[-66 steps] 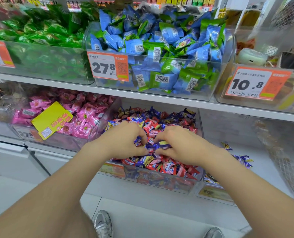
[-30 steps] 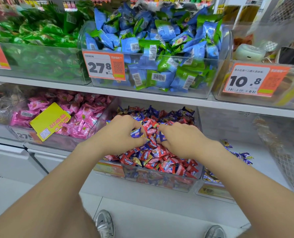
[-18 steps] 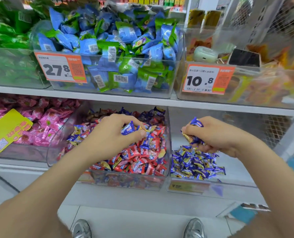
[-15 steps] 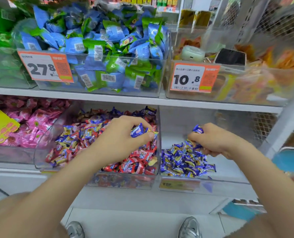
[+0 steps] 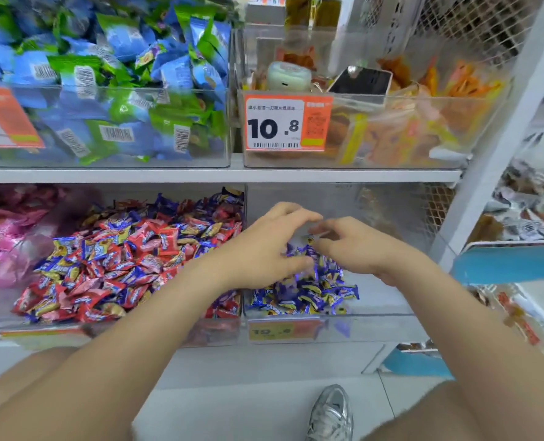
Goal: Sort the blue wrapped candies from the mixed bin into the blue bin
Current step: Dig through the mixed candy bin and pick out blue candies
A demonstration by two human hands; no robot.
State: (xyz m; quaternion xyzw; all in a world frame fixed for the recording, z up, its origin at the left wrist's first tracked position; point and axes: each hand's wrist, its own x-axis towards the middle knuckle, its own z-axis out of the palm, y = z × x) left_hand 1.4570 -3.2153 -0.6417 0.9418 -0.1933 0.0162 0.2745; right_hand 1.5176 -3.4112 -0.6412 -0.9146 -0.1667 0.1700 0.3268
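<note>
The mixed bin point(image 5: 57, 337) on the lower shelf holds a heap of red and blue wrapped candies point(image 5: 121, 259). Right beside it, the blue bin point(image 5: 379, 326) has a pile of blue wrapped candies point(image 5: 309, 294) on its left side. Both hands hover over that pile. My left hand point(image 5: 264, 246) reaches across the divider with fingers spread and loosely arched, nothing plainly held. My right hand point(image 5: 356, 246) points left with fingers nearly straight. One small blue candy point(image 5: 310, 240) sits just off its fingertips, between the two hands.
Pink candy packs point(image 5: 6, 237) fill the bin at far left. On the upper shelf stand a bin of blue and green packs point(image 5: 121, 100) and a bin with a 10.8 price tag point(image 5: 283, 125). A white shelf post point(image 5: 474, 173) rises on the right. One shoe point(image 5: 331, 415) is below.
My left hand carried its blue candy from over the mixed bin across to the blue bin and has spread its fingers. My right hand's fingers have straightened over the blue pile. The view shifted right.
</note>
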